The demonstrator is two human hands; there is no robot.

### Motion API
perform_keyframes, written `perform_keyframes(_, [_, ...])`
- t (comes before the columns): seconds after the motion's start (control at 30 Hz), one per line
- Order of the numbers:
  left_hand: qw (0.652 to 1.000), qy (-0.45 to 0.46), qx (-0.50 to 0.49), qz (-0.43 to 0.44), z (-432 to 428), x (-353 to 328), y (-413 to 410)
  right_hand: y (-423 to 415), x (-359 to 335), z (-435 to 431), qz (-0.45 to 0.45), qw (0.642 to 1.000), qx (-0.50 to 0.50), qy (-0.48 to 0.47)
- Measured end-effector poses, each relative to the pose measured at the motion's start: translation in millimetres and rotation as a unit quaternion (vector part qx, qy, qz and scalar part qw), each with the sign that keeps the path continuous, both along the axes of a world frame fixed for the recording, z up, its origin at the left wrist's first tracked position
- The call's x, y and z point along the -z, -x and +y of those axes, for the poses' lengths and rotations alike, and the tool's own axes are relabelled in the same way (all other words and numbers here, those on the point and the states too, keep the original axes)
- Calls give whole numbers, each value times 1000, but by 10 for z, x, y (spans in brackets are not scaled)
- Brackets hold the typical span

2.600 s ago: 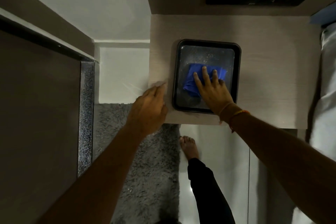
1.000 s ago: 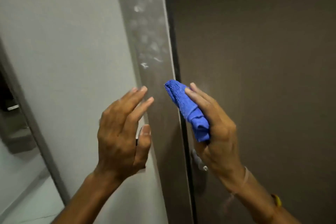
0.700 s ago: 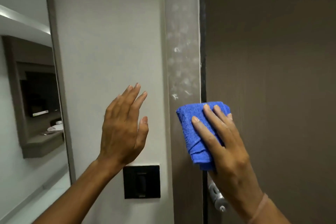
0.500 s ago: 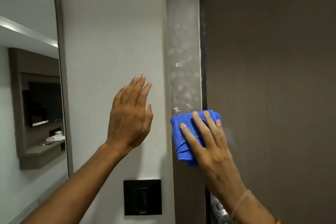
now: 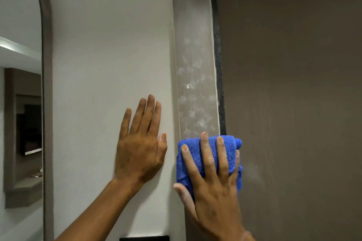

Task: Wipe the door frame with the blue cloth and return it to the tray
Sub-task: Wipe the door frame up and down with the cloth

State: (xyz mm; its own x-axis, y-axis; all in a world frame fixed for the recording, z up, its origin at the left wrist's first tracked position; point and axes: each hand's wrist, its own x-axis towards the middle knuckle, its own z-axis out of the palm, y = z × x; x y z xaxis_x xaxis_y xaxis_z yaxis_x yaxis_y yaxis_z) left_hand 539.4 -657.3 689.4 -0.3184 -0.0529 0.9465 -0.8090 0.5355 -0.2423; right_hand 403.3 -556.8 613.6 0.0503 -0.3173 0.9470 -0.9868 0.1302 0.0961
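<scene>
A white wall [image 5: 109, 45] is bordered at its left edge by an arched, grey-framed mirror [image 5: 19, 103]. A dark brown door [image 5: 293, 84] is seen to the right

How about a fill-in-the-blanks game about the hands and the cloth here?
The right hand presses a folded ____ terry cloth against the grey door frame.
The left hand lies flat on the white ____.
Pale smudges on the frame show ____ the cloth.
Missing words: blue; wall; above.

Much of blue cloth [image 5: 195, 144] hid under right hand [image 5: 213, 186]; black wall plate [image 5: 144, 238] cut off at btm edge.
</scene>
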Motion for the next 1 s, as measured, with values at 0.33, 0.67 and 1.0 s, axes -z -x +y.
perform_keyframes(0.33, [1000, -7, 6, -5, 15, -19, 16, 26, -1350, -69, 14, 999, -7, 48])
perform_keyframes(0.67, [995, -20, 32, 94, 125, -822, 103, -39, -369, -91, -24, 998, 26, 51])
perform_keyframes(1.0, [996, -15, 24, 84, 68, -790, 108, -14, -1823, -104, 5, 997, -19, 69])
